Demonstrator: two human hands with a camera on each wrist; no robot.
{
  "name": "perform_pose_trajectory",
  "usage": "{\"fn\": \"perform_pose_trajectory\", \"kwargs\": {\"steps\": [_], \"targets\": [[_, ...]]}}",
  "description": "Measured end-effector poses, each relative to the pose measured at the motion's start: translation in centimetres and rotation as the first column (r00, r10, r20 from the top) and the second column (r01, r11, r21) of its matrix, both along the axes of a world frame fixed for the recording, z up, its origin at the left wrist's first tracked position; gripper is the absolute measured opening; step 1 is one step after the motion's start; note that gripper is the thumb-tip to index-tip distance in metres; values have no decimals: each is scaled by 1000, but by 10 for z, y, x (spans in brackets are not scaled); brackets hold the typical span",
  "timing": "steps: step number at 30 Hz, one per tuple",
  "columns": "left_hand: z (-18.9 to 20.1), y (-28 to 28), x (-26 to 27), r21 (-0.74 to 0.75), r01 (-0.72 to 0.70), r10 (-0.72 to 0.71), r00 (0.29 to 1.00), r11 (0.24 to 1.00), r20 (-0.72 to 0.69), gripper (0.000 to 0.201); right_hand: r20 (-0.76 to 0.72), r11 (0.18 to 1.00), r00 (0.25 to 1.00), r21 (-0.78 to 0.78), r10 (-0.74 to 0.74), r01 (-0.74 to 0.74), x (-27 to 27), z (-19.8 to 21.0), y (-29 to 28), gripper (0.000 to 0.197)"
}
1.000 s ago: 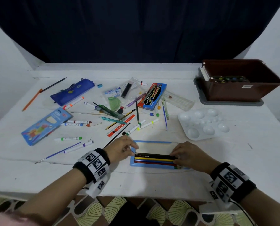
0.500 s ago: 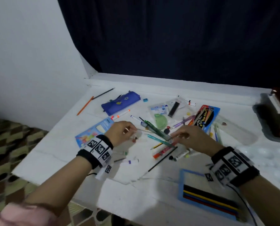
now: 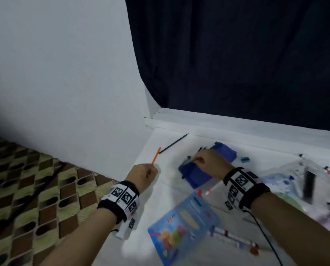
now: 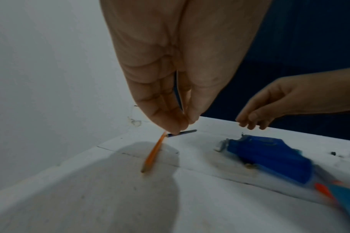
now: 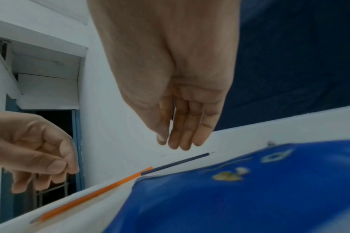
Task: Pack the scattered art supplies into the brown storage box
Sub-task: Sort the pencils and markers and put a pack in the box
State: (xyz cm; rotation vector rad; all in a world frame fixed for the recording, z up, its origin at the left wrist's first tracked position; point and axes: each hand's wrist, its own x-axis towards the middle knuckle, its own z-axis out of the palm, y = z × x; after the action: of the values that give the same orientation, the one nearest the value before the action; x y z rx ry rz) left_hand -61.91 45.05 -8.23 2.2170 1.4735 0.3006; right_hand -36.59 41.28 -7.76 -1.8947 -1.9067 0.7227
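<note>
A white surface (image 3: pixel 160 198) runs into a corner where a pale wall (image 3: pixel 64 73) meets a dark blue curtain (image 3: pixel 237 54); beyond its left edge the floor (image 3: pixel 26 189) shows a brown and green pattern. Near the front lies a light blue card pack (image 3: pixel 183 227), blurred, with a white marker (image 3: pixel 233 237) just beside it on the right. Further right sits a clutter of clear packets and pens (image 3: pixel 304 181), too smeared to tell apart. A small blue block (image 3: pixel 245 159) lies past the pencil case.

The orange pencil (image 3: pixel 156 155) lies near the surface's far left corner, its far end meeting a dark pencil (image 3: pixel 173 144) that points toward the back ledge. The left hand (image 3: pixel 142 174) is over the orange pencil's near part, fingers and thumb drawn together; whether they actually pinch the pencil cannot be told, since the wrist views show it lying flat with the fingertips (image 4: pixel 174 126) at or just above it.

The blue pencil case (image 3: pixel 194 174) lies between the hands and the clutter. The right hand (image 3: pixel 210 163) hangs over its middle, fingers (image 5: pixel 182 137) straight and close together, apart from the fabric in the wrist view.

The brown storage box is out of view.
</note>
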Motion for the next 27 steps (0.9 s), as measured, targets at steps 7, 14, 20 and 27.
{"fn": "perform_pose_trajectory", "kwargs": {"steps": [7,14,20,27], "targets": [[-27,62,-14,-44,10,-13,999,999,-50,17,113,992,992,-124,54,-40,-54,-30,93,45],[-48,87,-10,-151,20,-25,999,988,-33,22,269,962,949,-256,166,-95,-74,-38,127,57],[-41,91,0,-223,-3,21,997,975,77,39,439,984,892,-173,107,-33,-83,-33,107,18],[-18,94,51,-92,105,-94,988,990,119,8,531,998,845,-25,68,-64,-57,10,64,22]]}}
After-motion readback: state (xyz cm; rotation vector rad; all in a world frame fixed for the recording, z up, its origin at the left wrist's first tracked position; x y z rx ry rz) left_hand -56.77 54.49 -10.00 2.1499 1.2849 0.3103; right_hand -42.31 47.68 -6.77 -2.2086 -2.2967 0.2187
